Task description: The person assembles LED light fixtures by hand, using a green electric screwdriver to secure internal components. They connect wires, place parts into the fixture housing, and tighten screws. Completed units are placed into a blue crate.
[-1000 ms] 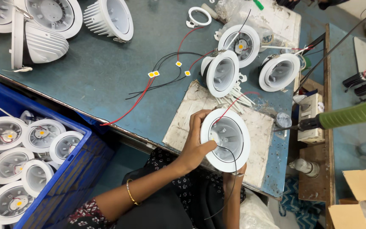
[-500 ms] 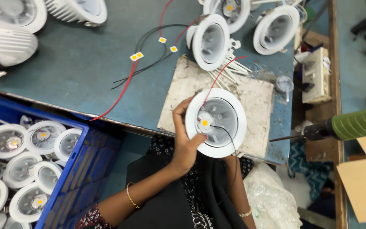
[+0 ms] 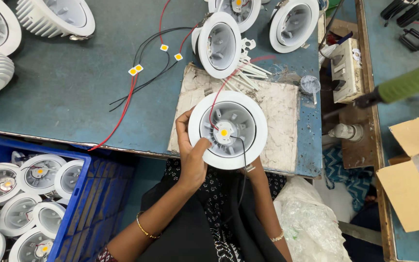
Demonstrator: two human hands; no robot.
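I hold a round white downlight housing point(image 3: 228, 130) over a worn white board point(image 3: 280, 111) at the table's front edge. My left hand point(image 3: 191, 154) grips its left rim, thumb on the rim's face. My right hand point(image 3: 251, 170) is almost wholly hidden under the housing's lower right side, and only the wrist shows. A small yellow LED chip point(image 3: 224, 132) sits in the middle of the finned inside. A red wire point(image 3: 213, 109) runs up from it and a black wire point(image 3: 244, 155) hangs down over the rim.
A blue crate point(image 3: 81, 204) at lower left holds several downlights. More housings point(image 3: 219, 44) and loose wired LED chips point(image 3: 134, 70) lie on the teal table point(image 3: 64, 97). A green-handled tool point(image 3: 406, 85), a cardboard box point(image 3: 410, 179) and plastic bags point(image 3: 311, 228) are on the right.
The LED chip sat towards the left inside the housing by my thumb; now it lies in the centre. The housing has come a little closer to me.
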